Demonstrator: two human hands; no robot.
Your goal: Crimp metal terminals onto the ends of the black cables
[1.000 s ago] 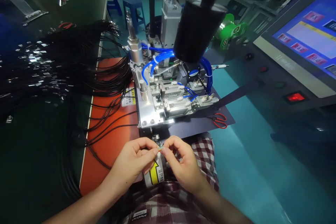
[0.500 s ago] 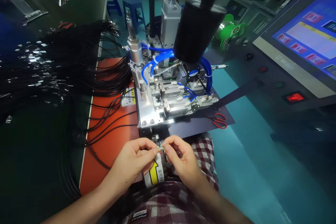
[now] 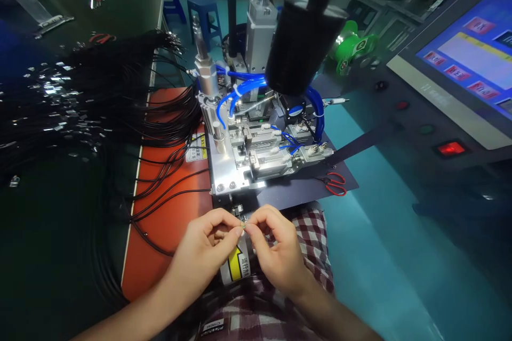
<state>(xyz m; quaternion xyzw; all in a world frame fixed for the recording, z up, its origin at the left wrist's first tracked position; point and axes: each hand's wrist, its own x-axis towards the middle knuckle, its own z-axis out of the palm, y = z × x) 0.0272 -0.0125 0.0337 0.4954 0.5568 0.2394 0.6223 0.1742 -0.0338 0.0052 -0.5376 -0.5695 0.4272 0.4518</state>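
A tiny greenish piece (image 3: pixel 243 227) is showing right where both hands are meeting, left hand (image 3: pixel 206 240) and right hand (image 3: pixel 280 250) each pinching it between thumb and forefinger near the yellow arrow label (image 3: pixel 235 267). Just beyond, the metal machine (image 3: pixel 262 137) is standing beside black cables (image 3: pixel 172 120) crossing the orange table (image 3: pixel 140 272).

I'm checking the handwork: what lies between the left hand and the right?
In the head view, a tiny greenish piece, too small to identify, shows pinched between the left hand and the right hand.
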